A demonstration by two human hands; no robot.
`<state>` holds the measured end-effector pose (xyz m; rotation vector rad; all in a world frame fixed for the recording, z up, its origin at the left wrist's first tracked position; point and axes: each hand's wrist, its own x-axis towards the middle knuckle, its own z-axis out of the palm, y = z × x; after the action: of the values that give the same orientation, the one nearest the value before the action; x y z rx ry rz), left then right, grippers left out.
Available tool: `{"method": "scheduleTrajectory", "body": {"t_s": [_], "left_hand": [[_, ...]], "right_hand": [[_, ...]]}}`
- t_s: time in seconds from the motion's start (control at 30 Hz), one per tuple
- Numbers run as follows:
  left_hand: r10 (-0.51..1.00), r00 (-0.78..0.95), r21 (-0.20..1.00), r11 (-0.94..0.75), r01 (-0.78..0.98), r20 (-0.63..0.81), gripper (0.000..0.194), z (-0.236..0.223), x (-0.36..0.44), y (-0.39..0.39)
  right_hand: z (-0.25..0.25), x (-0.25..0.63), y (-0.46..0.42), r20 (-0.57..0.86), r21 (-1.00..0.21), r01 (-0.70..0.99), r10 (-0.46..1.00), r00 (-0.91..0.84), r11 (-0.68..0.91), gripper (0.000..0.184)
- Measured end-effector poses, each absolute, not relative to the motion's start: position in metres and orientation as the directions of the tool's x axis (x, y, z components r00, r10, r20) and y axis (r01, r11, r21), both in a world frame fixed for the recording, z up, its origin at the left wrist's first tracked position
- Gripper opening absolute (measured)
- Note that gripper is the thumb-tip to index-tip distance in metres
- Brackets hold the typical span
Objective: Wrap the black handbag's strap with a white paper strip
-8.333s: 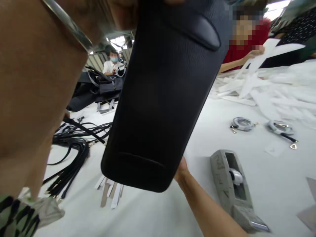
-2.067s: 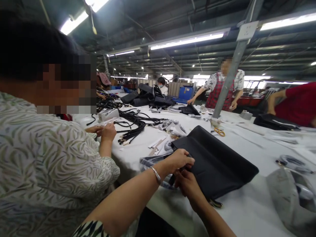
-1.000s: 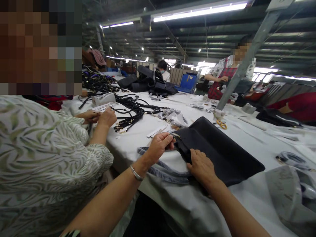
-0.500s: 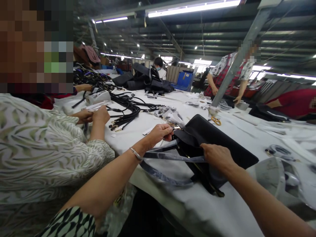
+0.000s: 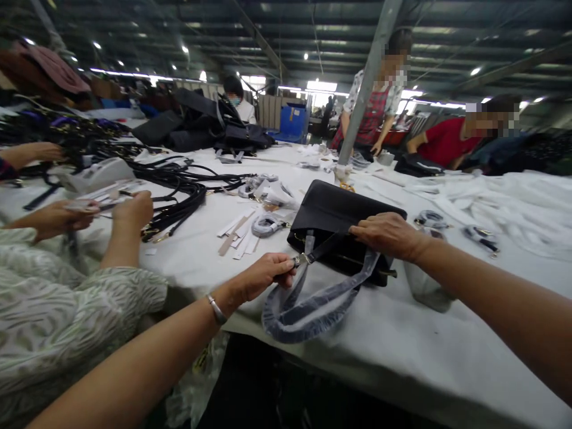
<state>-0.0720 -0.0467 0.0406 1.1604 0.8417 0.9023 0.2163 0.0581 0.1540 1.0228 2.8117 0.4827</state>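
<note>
A black handbag [image 5: 333, 199] lies on the white-covered table, its opening toward me. My left hand [image 5: 272, 274] is closed in a pinch on a metal clasp [image 5: 302, 259] at the end of a black strap [image 5: 329, 244] that runs to the bag. My right hand [image 5: 386, 233] is closed over the bag's near edge, fingers toward the strap; the exact part under them is hidden. Handles [image 5: 308, 319] wrapped in clear film loop down from the bag toward the table's front edge.
Left of the bag lie paper strips [image 5: 239, 235], a wrapped coiled strap [image 5: 264, 225] and a bundle of black straps [image 5: 179, 202]. A co-worker's hands [image 5: 131, 211] work at the left. A grey post [image 5: 369, 83] stands behind; a translucent container [image 5: 429, 286] sits right.
The view has swung right. The bag has turned so its opening and handles face me more. The clasp in my left hand has come down and nearer, with the strap drawn out from the bag.
</note>
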Motion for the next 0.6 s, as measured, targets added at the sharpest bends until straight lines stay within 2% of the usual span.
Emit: {"method": "scheduleTrajectory", "body": {"t_s": [0.1, 0.17, 0.23, 0.3, 0.37, 0.43, 0.47, 0.53, 0.6], "left_hand": [[0.925, 0.373, 0.970, 0.151, -0.191, -0.070, 0.034, 0.036, -0.061, -0.048], [0.950, 0.312, 0.969, 0.096, -0.227, -0.021, 0.032, 0.039, -0.065, -0.044], [0.968, 0.251, 0.980, 0.041, -0.193, 0.009, 0.032, 0.042, -0.074, -0.039], [0.977, 0.215, 0.996, 0.012, -0.087, 0.007, 0.033, 0.043, -0.082, -0.037], [0.981, 0.194, 1.000, 0.015, -0.010, -0.012, 0.033, 0.040, -0.085, -0.039], [0.980, 0.196, 0.999, 0.033, -0.020, -0.028, 0.033, 0.038, -0.079, -0.048], [0.977, 0.212, 0.999, 0.035, -0.031, -0.028, 0.034, 0.039, -0.073, -0.055], [0.966, 0.260, 1.000, -0.005, 0.018, 0.000, 0.035, 0.045, -0.062, -0.069], [0.962, 0.270, 0.975, -0.099, 0.197, 0.043, 0.036, 0.053, -0.056, -0.081]], "right_hand": [[0.132, 0.229, 0.045, 0.113, 0.056, 0.751, 0.743, -0.659, 0.658, 0.028], [0.118, 0.238, 0.027, 0.221, -0.122, 0.822, 0.822, -0.524, 0.557, 0.032], [0.105, 0.248, 0.002, 0.242, -0.304, 0.848, 0.896, -0.371, 0.433, 0.034], [0.087, 0.259, -0.025, 0.183, -0.389, 0.850, 0.934, -0.307, 0.356, 0.030], [0.066, 0.270, -0.049, 0.128, -0.400, 0.849, 0.938, -0.322, 0.346, 0.025], [0.046, 0.276, -0.066, 0.088, -0.387, 0.862, 0.943, -0.319, 0.328, 0.024], [0.039, 0.276, -0.071, 0.038, -0.415, 0.869, 0.959, -0.280, 0.270, 0.022], [0.030, 0.272, -0.074, -0.141, -0.544, 0.838, 0.978, -0.151, 0.051, 0.019], [0.027, 0.264, -0.068, -0.330, -0.662, 0.729, 0.941, -0.077, -0.173, 0.025]]}}
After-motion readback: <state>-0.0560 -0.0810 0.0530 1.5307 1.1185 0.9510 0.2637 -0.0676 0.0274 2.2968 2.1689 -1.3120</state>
